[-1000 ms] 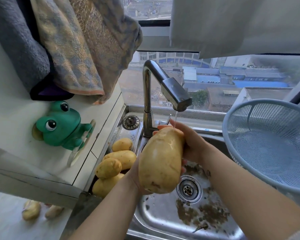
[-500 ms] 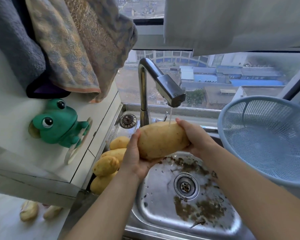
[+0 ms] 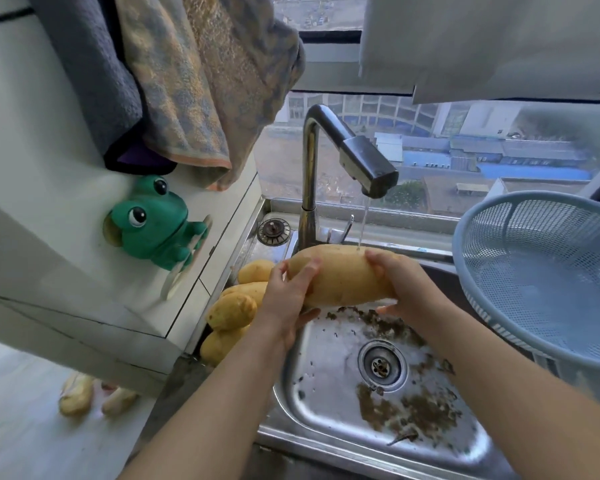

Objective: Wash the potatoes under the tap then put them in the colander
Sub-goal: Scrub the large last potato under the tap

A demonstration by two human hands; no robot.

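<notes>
A large long potato (image 3: 340, 277) lies level under the thin water stream from the tap (image 3: 368, 166), over the steel sink (image 3: 329, 403). My left hand (image 3: 288, 299) grips its left end and my right hand (image 3: 395, 285) grips its right end. Several more potatoes (image 3: 232, 310) are piled on the sink's left ledge. The light blue colander (image 3: 548, 268) stands at the right, with nothing seen inside it.
Dirt flecks lie around the drain (image 3: 381, 364). A green frog holder (image 3: 153, 225) sticks to the white wall at left, with towels (image 3: 194, 84) hanging above it. A sink plug (image 3: 273, 231) lies behind the potatoes. Two pale objects (image 3: 94, 396) lie on the floor.
The potato has turned from upright to level and stays under the stream. Both hands have shifted along it, the left hand now over its left end.
</notes>
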